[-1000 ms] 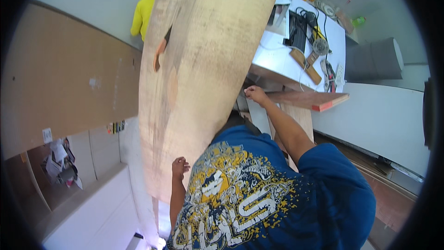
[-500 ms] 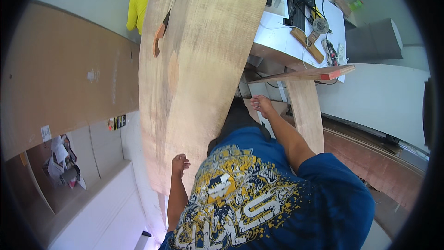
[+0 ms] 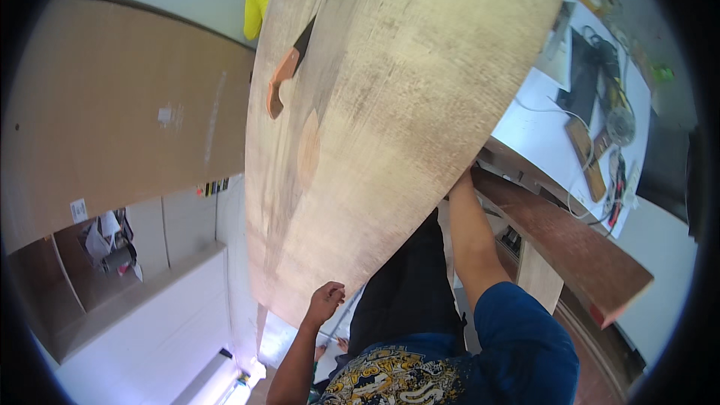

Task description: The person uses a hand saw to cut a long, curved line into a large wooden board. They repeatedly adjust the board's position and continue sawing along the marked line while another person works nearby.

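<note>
A large pale plywood sheet [image 3: 397, 97] stretches away in front of me. On it lies a handsaw [image 3: 283, 81] with an orange-brown wooden handle and a dark blade. My left hand [image 3: 327, 302] is at the sheet's near edge, its fingers loosely bent with nothing visible in them; whether it touches the wood I cannot tell. My right hand [image 3: 460, 183] reaches to the sheet's right edge, where its fingers are hidden beneath the wood. A reddish-brown plank [image 3: 562, 236] runs out beside my right forearm.
At the far right stands a white-topped table [image 3: 531, 131] with an angle grinder [image 3: 619, 121], cables and a wooden piece [image 3: 585, 159]. A person in a yellow sleeve [image 3: 259, 1] is beyond the sheet. On the left are a large brown panel [image 3: 112, 112] and a cluttered open shelf [image 3: 109, 251].
My right hand has moved from the open space beside the sheet to under its right edge. My left hand has shifted right along the near end. The whole view has swung and come closer.
</note>
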The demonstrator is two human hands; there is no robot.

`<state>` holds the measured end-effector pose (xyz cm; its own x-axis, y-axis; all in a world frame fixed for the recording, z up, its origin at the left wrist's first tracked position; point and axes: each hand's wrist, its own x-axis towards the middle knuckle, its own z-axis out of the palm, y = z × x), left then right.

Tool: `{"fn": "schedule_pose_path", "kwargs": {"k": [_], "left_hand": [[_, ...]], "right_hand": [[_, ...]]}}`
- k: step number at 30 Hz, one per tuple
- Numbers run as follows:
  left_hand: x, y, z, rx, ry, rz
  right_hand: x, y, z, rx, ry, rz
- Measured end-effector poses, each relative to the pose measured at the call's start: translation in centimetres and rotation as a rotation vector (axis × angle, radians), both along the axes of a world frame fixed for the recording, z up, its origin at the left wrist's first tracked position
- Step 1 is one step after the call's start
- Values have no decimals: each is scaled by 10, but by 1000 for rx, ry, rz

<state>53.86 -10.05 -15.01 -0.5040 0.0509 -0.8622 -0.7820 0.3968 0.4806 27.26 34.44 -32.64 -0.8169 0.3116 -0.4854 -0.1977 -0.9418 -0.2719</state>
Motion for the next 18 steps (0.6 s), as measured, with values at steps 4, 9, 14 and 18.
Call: {"fn": "schedule_pose_path", "kwargs": {"k": [4, 9, 14, 18], "left_hand": [[-18, 73, 10, -235, 440, -469], [-109, 182, 13, -170, 896, -606], [-168, 264, 2, -215, 1063, -653], [-217, 303, 6, -310, 1181, -829]], "right_hand": [[-16, 9, -21, -42, -130, -29], [-49, 9, -27, -67, -149, -59], [-49, 26, -24, -53, -151, -82], [-52, 19, -18, -53, -144, -58]]}}
